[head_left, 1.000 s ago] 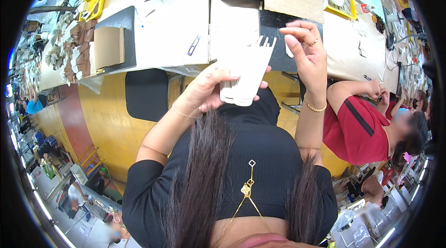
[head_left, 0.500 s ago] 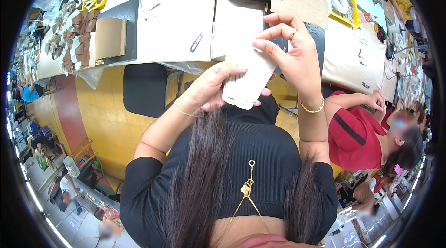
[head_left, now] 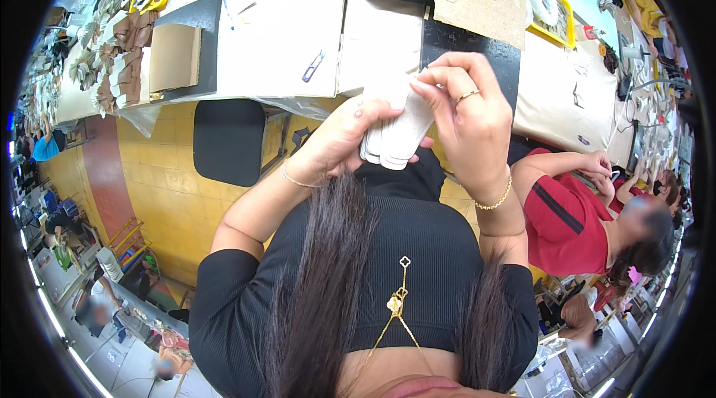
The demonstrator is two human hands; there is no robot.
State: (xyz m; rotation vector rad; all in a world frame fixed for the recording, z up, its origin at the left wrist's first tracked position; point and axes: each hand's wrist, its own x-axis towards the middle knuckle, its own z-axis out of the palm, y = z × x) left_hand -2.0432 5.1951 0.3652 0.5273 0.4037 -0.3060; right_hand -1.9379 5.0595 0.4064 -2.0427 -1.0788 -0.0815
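Right grip (head_left: 473, 111), earlier apart, now pinches the white stack (head_left: 401, 139).

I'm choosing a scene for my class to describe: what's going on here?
The person's left hand holds a stack of flat white pieces above the lap, while the right hand pinches at the stack's far end. Blue-handled snips lie on the table beyond. A co-worker in red sits at right.

My head cam's a wide fisheye, left of two, looking down my black shirt (head_left: 418, 234). My left hand (head_left: 349, 133) and right hand (head_left: 476, 118) sit pretty near, mid-frame; worktable (head_left: 291, 25) farther off, edges bending toward the rim.
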